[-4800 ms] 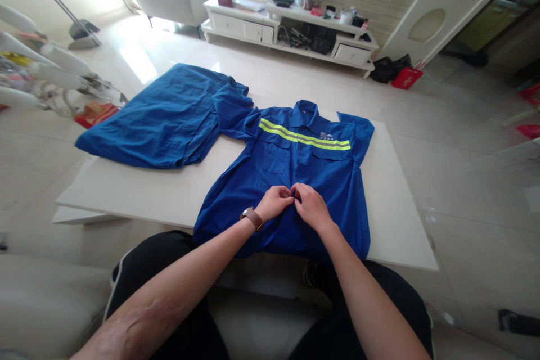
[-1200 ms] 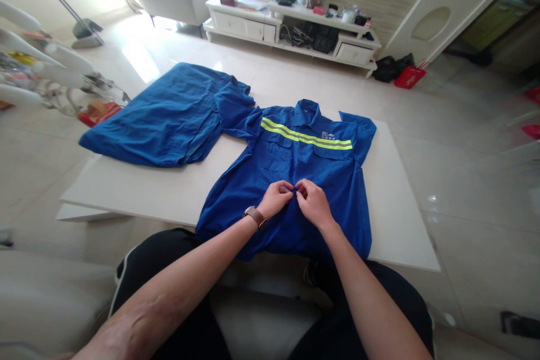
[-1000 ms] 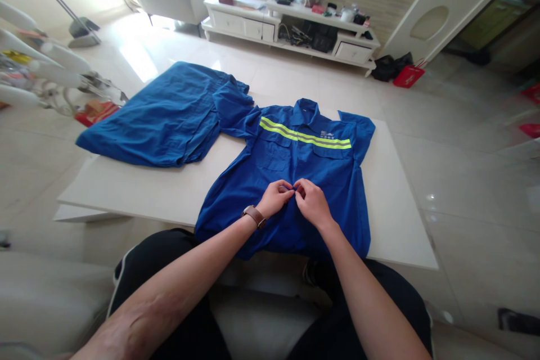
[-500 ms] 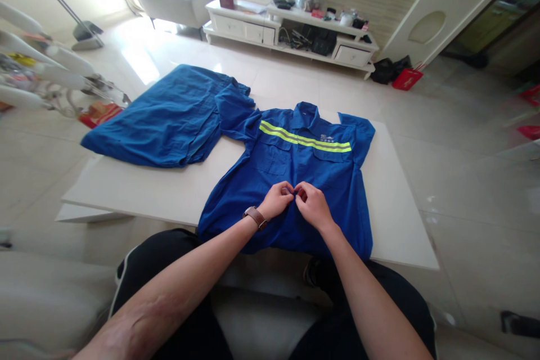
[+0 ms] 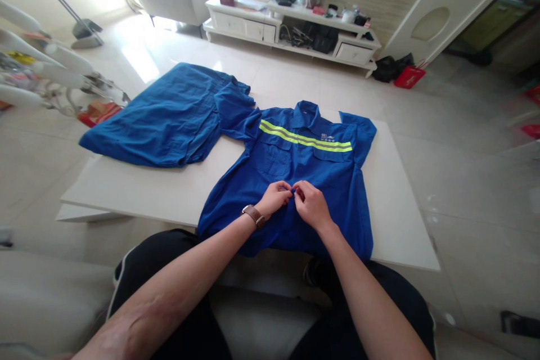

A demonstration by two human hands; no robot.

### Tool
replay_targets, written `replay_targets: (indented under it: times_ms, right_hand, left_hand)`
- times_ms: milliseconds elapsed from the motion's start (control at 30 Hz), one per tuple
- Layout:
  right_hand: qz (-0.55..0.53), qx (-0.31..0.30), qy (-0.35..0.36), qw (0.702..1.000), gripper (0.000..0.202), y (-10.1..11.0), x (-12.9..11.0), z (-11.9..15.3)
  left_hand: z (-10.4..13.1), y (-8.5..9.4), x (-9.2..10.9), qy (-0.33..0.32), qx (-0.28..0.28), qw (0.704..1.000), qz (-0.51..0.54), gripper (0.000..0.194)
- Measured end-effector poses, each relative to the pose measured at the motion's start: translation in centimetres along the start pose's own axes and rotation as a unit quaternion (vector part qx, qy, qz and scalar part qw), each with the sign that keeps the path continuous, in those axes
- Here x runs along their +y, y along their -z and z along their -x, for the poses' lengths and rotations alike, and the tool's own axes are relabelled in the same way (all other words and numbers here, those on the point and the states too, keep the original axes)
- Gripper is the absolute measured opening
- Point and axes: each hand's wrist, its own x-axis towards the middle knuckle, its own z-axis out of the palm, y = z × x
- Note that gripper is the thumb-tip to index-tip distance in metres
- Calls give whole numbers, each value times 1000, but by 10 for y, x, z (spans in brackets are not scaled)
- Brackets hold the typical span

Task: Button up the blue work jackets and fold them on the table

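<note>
A blue work jacket [image 5: 333, 185] lies front up, its collar pointing away from me and a yellow-grey reflective stripe across the chest. My left hand [image 5: 275, 198], with a brown watch strap [image 5: 253, 216] at the wrist, pinches the jacket's front edge near the middle. Close against it, my right hand [image 5: 311, 202] pinches the same front opening from the other side. The fingertips of both hands nearly meet, and a small bit of blue cloth shows between them. Any button there is too small to make out.
Another blue garment [image 5: 169, 115] lies on the left part of the white table [image 5: 400, 208], under the jacket's sleeve. Beyond stand a white TV cabinet [image 5: 236, 23] and a red bag [image 5: 409, 77]. My knees are below the near edge.
The fingers of my left hand have drawn slightly closer together at the jacket's front. Both hands stay at nearly the same place, and the jacket lies as before.
</note>
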Motion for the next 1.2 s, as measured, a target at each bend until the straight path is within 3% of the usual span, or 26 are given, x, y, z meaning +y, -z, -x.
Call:
replay_targets:
  times_ms: [133, 433, 833, 1200]
  right_hand:
    - [0, -2, 14, 1000, 20, 0, 0, 2]
    - [14, 3, 24, 1000, 18, 1, -1, 0]
    - [17, -13, 10, 1000, 13, 3, -4, 0]
    - [28, -17, -13, 999, 11, 1, -4, 0]
  left_hand:
    - [1, 0, 1, 39, 18, 999, 22, 17]
    - [1, 1, 1, 48, 12, 997, 57, 11]
    - [6, -1, 1, 38, 43, 998, 12, 14]
    - [3, 0, 1, 62, 34, 997, 22, 13]
